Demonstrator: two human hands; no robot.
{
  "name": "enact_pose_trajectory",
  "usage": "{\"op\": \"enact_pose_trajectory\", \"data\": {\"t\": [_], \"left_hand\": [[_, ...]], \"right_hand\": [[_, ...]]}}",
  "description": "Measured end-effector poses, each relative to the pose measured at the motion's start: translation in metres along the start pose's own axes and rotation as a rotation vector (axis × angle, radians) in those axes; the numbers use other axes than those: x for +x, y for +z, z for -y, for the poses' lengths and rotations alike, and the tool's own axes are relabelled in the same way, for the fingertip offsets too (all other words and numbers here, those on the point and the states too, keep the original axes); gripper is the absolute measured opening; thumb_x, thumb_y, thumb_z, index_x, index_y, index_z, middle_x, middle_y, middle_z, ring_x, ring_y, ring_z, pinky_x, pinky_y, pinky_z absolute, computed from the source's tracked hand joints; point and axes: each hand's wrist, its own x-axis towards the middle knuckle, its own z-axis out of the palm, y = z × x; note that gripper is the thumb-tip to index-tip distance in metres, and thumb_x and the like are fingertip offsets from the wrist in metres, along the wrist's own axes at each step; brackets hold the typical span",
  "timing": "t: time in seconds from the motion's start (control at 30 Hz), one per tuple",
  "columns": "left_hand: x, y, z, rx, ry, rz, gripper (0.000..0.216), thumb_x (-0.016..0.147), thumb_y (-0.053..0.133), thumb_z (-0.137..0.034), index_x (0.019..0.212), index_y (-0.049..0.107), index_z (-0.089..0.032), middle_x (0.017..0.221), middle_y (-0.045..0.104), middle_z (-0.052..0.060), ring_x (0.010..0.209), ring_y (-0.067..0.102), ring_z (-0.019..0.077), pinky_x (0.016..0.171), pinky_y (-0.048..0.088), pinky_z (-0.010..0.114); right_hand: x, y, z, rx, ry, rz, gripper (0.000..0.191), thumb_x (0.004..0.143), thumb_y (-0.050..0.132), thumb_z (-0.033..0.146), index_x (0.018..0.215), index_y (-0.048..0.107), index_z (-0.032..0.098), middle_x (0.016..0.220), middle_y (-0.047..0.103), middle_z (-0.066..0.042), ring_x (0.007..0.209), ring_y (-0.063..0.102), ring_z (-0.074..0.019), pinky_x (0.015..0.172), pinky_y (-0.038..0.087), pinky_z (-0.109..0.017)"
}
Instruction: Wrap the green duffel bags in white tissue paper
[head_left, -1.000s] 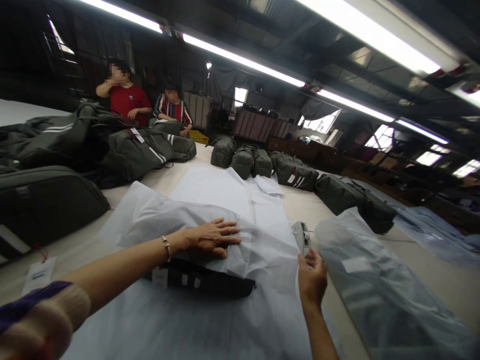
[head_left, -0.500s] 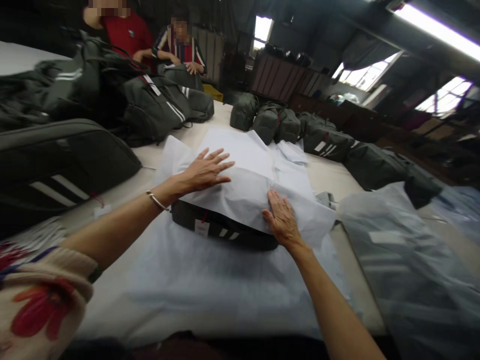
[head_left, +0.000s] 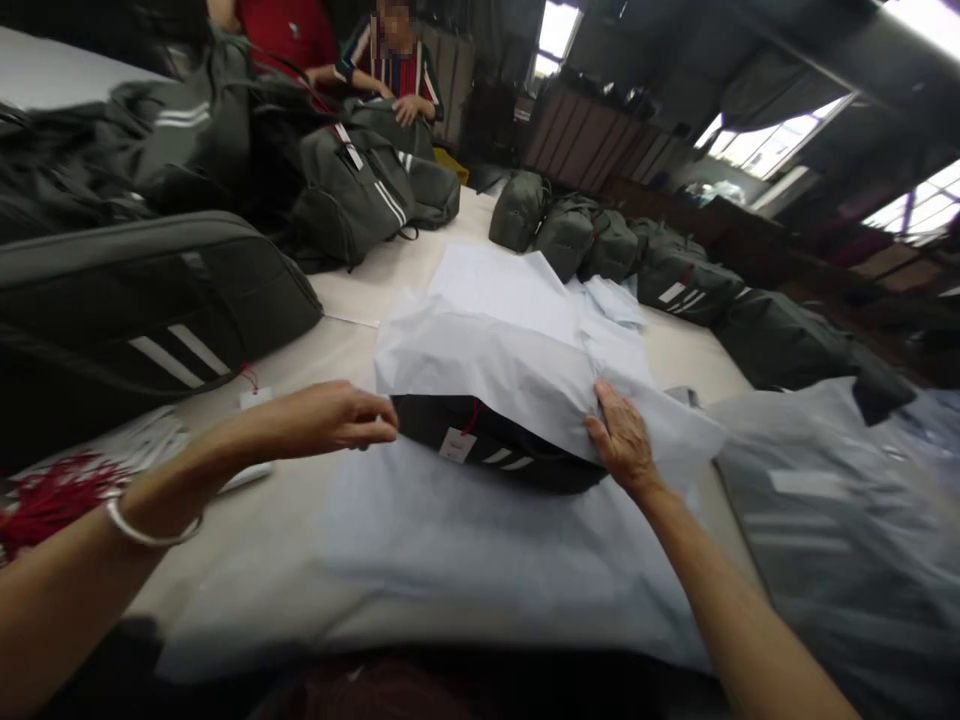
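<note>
Left hand (head_left: 330,418) with fingers pinched together at the edge of the white paper (head_left: 487,370). Right hand (head_left: 621,440) flat, fingers apart, pressing paper on the dark bag (head_left: 495,450).

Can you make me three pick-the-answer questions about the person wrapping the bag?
1. Where is the right hand?
A. on the white paper over the black bag
B. on a grey bag
C. in the air

2. What colour is the string on the bag's tag?
A. blue
B. red
C. green

3. How is the bag covered?
A. fully
B. not at all
C. its top only, front side showing

Answers: 1 A, palm rests on the paper. 2 B, a red loop holds the tag. 3 C, stripes and tag still show below the paper.
</note>
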Motion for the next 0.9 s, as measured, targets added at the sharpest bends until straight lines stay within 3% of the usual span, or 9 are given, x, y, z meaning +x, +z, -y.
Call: {"op": "enact_pose_trajectory", "data": {"t": [0.13,0.3,0.4,0.5,0.6,0.67,0.73,0.8,0.9], "left_hand": [[0.089,-0.009,-0.096,0.121,0.255,-0.473,0.041,0.104,0.036,-0.044,0.132,0.056,-0.023,0.127,0.066,0.005,0.115,0.061,0.0216,0.096,0.047,0.036],[0.208,0.066,-0.118,0.409,0.607,-0.296,0.055,0.102,0.043,-0.037,0.153,0.03,-0.021,0.161,0.026,0.007,0.15,0.016,0.022,0.122,0.007,0.045],[0.227,0.105,-0.097,0.469,0.571,-0.11,0.062,0.1,0.045,-0.04,0.155,0.025,-0.021,0.161,0.026,0.009,0.149,0.021,0.0236,0.121,0.007,0.045],[0.226,0.112,-0.088,0.492,0.544,-0.062,0.063,0.1,0.041,-0.044,0.156,0.019,-0.023,0.163,0.02,0.009,0.149,0.019,0.0245,0.12,0.009,0.046],[0.229,0.107,-0.091,0.518,0.524,-0.035,0.063,0.1,0.038,-0.045,0.156,0.017,-0.023,0.164,0.016,0.008,0.15,0.018,0.0256,0.12,0.011,0.045],[0.233,0.105,-0.094,0.537,0.509,-0.017,0.065,0.1,0.038,-0.045,0.157,0.016,-0.024,0.164,0.016,0.008,0.15,0.018,0.0266,0.12,0.011,0.045],[0.236,0.106,-0.095,0.559,0.494,-0.004,0.066,0.099,0.039,-0.046,0.157,0.015,-0.024,0.164,0.016,0.008,0.149,0.019,0.0278,0.12,0.012,0.045],[0.236,0.108,-0.095,0.581,0.467,0.005,0.067,0.099,0.039,-0.047,0.156,0.016,-0.024,0.164,0.017,0.008,0.149,0.02,0.0287,0.119,0.013,0.046],[0.235,0.108,-0.095,0.605,0.444,0.005,0.066,0.099,0.039,-0.048,0.156,0.016,-0.024,0.164,0.018,0.008,0.148,0.021,0.0293,0.119,0.014,0.045]], "right_hand": [[0.002,-0.001,0.001,-0.024,0.04,0.035,0.061,0.1,0.025,0.047,0.149,0.034,0.013,0.15,0.044,-0.015,0.141,0.038,-0.0267,0.118,0.027,-0.05],[0.003,0.005,0.001,0.012,0.058,0.053,0.059,0.098,0.026,0.045,0.143,0.042,0.009,0.146,0.048,-0.018,0.141,0.036,-0.0278,0.117,0.025,-0.051],[0.008,-0.003,0.006,0.122,0.085,0.02,0.064,0.096,0.036,0.044,0.147,0.033,0.007,0.149,0.044,-0.019,0.14,0.038,-0.027,0.118,0.025,-0.049],[-0.013,-0.028,0.01,0.298,0.096,-0.138,0.072,0.09,0.051,0.048,0.149,0.031,0.011,0.151,0.041,-0.017,0.139,0.039,-0.0288,0.116,0.027,-0.052],[-0.102,-0.039,0.02,0.496,0.324,-0.388,0.055,0.088,0.059,0.047,0.133,0.052,0.017,0.137,0.057,-0.013,0.127,0.051,-0.0286,0.109,0.036,-0.05],[-0.196,-0.021,0.039,0.624,0.728,-0.45,0.037,0.086,0.061,0.048,0.107,0.065,0.018,0.105,0.07,-0.008,0.102,0.064,-0.0251,0.098,0.045,-0.044],[-0.295,0.019,0.069,0.773,1.279,-0.459,0.041,0.078,0.067,0.059,0.086,0.064,0.018,0.076,0.068,-0.002,0.082,0.064,-0.0222,0.087,0.049,-0.04],[-0.373,0.072,0.106,1.08,1.719,-0.462,0.058,0.061,0.074,0.069,0.09,0.063,0.02,0.08,0.067,-0.001,0.087,0.065,-0.0227,0.082,0.05,-0.038],[-0.42,0.143,0.158,1.626,1.921,-0.363,0.075,0.049,0.072,0.082,0.097,0.066,0.025,0.11,0.068,-0.005,0.115,0.058,-0.0245,0.095,0.046,-0.043]]}}
